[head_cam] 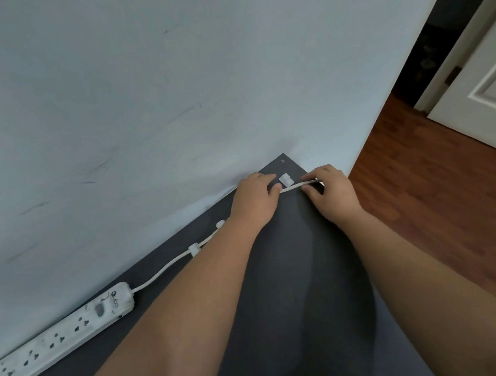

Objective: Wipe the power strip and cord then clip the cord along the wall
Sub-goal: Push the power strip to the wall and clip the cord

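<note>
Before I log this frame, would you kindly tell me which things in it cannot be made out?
Head view, the only one:
- Power strip: its far end is cut off by the left edge.
- Cord: a stretch is hidden under the left hand; past the right hand, where it runs is hidden.
- Clip between the hands: too small to tell whether it is open.

Both bare arms outstretched, left hand [255, 197] and right hand [331, 191] pinching, close together.

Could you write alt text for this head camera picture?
Two bare hands, left hand and right hand, stretch a thin white cord beside a small white plastic clip on a dark grey surface; a smudged white power strip lies along the pale blue wall.
</note>
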Demonstrator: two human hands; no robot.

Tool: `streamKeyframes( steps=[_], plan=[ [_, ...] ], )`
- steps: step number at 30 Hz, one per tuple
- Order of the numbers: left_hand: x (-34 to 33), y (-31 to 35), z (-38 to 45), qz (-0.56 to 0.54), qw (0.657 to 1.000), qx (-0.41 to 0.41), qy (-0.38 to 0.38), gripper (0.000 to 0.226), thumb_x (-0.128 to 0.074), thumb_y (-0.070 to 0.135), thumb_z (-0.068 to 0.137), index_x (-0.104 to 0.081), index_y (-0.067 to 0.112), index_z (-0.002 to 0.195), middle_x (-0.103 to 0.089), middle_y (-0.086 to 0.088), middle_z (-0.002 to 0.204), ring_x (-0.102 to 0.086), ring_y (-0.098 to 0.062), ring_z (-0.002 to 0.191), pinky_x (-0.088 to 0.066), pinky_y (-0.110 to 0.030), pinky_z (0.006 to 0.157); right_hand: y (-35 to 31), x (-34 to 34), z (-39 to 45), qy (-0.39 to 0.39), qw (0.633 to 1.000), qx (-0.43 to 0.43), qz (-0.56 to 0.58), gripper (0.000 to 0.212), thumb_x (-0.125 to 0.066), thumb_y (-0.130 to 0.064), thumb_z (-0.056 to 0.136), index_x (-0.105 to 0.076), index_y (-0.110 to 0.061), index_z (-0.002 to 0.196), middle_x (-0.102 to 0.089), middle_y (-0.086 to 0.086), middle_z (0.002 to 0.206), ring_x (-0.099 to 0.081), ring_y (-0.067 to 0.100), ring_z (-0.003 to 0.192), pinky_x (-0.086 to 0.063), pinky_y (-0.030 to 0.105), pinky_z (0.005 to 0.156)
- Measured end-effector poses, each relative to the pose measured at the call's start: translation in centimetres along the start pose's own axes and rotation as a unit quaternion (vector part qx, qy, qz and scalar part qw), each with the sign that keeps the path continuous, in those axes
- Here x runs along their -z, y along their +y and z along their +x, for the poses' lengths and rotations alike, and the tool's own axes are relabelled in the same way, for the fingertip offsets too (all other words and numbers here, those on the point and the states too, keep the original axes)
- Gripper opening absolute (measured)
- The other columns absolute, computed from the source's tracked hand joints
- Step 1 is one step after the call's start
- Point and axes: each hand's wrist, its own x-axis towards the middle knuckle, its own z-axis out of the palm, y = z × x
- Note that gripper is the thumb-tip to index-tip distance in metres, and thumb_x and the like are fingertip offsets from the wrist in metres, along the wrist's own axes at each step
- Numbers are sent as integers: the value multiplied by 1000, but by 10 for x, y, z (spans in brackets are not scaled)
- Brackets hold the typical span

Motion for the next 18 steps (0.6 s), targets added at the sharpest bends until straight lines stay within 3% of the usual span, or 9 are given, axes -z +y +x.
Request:
streamKeyframes(
  steps=[3, 5, 8, 11, 13, 18],
  plan=[
    [-6, 14, 12, -21, 1000, 18, 2, 28, -54, 30, 92, -66, 18, 114, -64, -9, 111, -56, -25, 105, -45, -34, 89, -2, -2, 3, 14, 1000, -20, 18, 18, -63, -23, 87, -66, -22, 105, -64, -2, 109, -55, 17, 104, -36, 21, 83],
    [-9, 17, 19, -16, 1000, 17, 5, 16, -56, 29, 89, -69, 20, 91, -64, -7, 97, -58, -24, 94, -43, -30, 77, -2, -3, 3, 25, 999, -34, 26, 17, -62, -25, 88, -64, -22, 104, -64, -3, 107, -55, 17, 104, -38, 23, 82],
    [-12, 15, 26, -3, 1000, 12, 11, 24, -55, 31, 86, -53, 31, 62, -55, 3, 75, -55, -18, 78, -37, -29, 64, -3, -6, 3, 47, 998, -29, -36, 12, -59, -31, 88, -65, -26, 98, -65, -7, 103, -51, 18, 106, -32, 28, 86],
    [-13, 17, 28, 22, 1000, -2, 2, 21, -52, 31, 89, -57, 25, 69, -55, 2, 80, -55, -18, 80, -40, -29, 66, -4, -7, 2, 71, 995, -34, -69, 11, -57, -36, 89, -65, -31, 94, -66, -14, 101, -44, 18, 109, -19, 28, 85],
    [-17, 20, 30, 67, 998, -8, -2, 24, -47, 26, 94, -65, 10, 88, -57, -6, 96, -55, -24, 89, -44, -34, 74, -3, -8, 2, 79, 993, -32, -82, 11, -57, -37, 89, -66, -32, 93, -67, -14, 102, -43, 19, 109, -17, 28, 83],
    [-19, 23, 33, 137, 990, -32, -1, 23, -41, 15, 97, -60, 4, 106, -56, -13, 110, -53, -30, 101, -41, -35, 78, -2, -8, 1, 96, 991, -24, -89, 10, -59, -37, 88, -68, -33, 89, -69, -14, 101, -43, 21, 109, -12, 26, 78]
  ],
)
